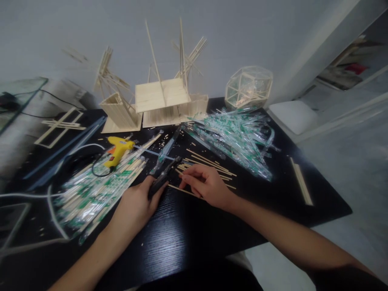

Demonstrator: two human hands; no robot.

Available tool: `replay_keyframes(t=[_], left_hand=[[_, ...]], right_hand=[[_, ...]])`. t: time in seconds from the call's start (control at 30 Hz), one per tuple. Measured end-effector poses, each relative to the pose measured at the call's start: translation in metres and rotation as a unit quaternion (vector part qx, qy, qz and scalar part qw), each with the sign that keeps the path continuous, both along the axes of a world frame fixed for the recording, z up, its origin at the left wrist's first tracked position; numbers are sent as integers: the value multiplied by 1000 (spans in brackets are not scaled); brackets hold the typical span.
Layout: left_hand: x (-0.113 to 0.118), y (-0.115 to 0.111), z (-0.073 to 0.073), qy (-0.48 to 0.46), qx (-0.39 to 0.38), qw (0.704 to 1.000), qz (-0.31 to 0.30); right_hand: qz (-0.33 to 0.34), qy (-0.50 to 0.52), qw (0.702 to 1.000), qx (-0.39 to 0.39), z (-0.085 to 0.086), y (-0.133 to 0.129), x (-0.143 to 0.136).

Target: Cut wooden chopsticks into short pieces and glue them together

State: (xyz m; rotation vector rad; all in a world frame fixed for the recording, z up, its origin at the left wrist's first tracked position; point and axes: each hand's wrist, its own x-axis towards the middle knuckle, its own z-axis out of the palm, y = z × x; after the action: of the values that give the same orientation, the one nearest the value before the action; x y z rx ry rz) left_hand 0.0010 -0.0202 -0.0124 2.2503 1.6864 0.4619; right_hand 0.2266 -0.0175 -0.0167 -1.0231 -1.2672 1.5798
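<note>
Near the middle of the black table, my left hand (140, 199) is wrapped round a black hand tool (162, 178), whose far end points away to the upper right. Just right of it, my right hand (203, 184) has its fingers bent and drawn together over several thin wooden sticks (212, 163). One thin stick (184, 190) runs from beside the tool to under my right fingers. Whether my right fingertips grip a stick or a small piece is hidden. A yellow glue gun (118, 151) lies to the left on plastic-wrapped sticks (100, 194).
Wooden structures (162, 97) stand at the back by the wall. A pile of green and clear wrappers (239, 133) lies at the right, near a faceted frame (250, 87). Two flat wooden strips (301, 182) lie farther right. A white cable (54, 206) curves at the left.
</note>
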Motion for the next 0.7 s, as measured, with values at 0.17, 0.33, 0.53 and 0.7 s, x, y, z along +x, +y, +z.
replay_keyframes(t=[0.17, 0.33, 0.53, 0.7], left_hand=[[0, 0, 0, 12, 4, 1000, 14], [0, 1, 3, -7, -9, 1000, 12], [-5, 6, 7, 3, -2, 999, 46], [-8, 4, 1, 39, 28, 998, 34]], right_hand=[[1, 0, 1000, 10, 0, 1, 1], [5, 8, 1000, 17, 3, 1, 1], [22, 26, 999, 5, -2, 3, 3], [38, 44, 998, 4, -6, 4, 2]])
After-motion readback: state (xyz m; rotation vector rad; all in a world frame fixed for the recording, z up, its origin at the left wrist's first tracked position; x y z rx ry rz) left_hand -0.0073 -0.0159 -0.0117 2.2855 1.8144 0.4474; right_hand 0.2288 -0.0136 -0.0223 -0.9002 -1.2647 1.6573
